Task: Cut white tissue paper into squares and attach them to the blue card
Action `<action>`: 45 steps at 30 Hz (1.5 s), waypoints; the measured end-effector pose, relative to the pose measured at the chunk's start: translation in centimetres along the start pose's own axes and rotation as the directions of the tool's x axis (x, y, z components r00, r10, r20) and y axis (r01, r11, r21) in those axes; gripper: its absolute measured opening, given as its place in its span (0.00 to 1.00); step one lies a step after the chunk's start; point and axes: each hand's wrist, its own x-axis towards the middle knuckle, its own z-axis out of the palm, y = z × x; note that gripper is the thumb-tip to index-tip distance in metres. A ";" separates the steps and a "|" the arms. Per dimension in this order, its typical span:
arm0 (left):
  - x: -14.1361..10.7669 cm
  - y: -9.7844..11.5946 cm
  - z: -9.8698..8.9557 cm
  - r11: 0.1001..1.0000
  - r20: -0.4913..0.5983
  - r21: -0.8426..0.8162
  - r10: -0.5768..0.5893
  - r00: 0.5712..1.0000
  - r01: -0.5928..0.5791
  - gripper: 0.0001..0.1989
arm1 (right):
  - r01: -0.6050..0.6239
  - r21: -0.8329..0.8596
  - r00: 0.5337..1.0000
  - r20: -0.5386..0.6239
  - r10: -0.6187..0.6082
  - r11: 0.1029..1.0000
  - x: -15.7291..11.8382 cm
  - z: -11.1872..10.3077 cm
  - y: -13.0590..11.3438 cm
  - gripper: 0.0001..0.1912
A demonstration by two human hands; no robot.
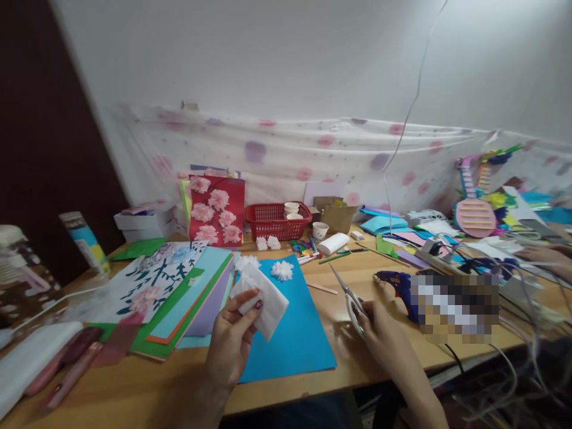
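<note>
Between the thumb and fingers of my left hand (235,333) is a folded white tissue (268,307), raised over a blue sheet (290,348). My right hand (373,328) grips white-handled scissors (351,301) by the handles, to the right of the sheet; their tips point up and left, apart from the tissue. On the blue sheet's upper part rests a fluffy white paper flower (282,270). Another white flower (247,264) shows at the sheet's top left, partly behind the tissue.
Colored papers (210,310) spread at the left. Behind stand a red basket (277,221), a paper cup (320,230) and a red flower picture (217,208). At right lie a blue glue gun (397,286) and cables; another person's hand (543,256) is at the far right.
</note>
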 end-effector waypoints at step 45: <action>-0.9 1.3 -1.4 0.943 0.292 0.321 -0.014 0.956 -0.084 0.17 | -0.769 0.628 0.588 0.623 -0.516 -0.120 -8.2 5.3 -7.2 0.42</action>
